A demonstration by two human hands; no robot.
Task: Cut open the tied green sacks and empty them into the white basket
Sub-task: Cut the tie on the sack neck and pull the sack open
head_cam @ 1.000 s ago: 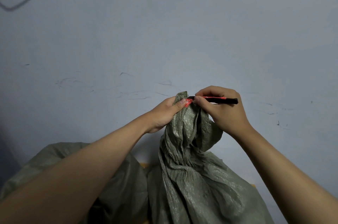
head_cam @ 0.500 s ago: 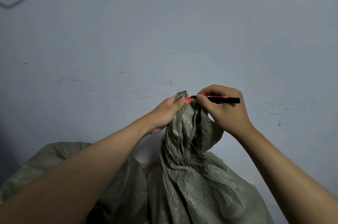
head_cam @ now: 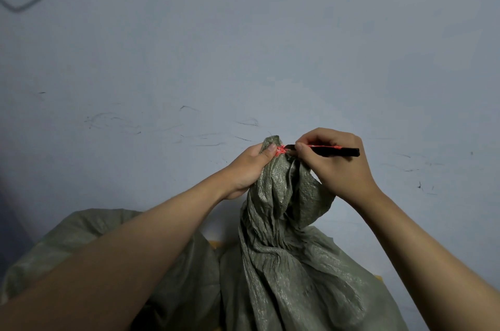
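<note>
Green sack (head_cam: 292,263) is stood up in front, low & center, w/ a 2nd sack (head_cam: 113,244) slumped beside it on the left. Its bunched neck is squeezed by the left hand (head_cam: 250,165). Red tie (head_cam: 280,150) is touched by a black cutter (head_cam: 332,151), pinched in the right hand (head_cam: 335,163). Gray wall (head_cam: 243,46) is seen behind.

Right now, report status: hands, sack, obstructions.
Left hand gripping green sack neck below red tie. Right hand holding black cutter, tip at tie. Tie uncut. Second sack left; basket unseen.
</note>
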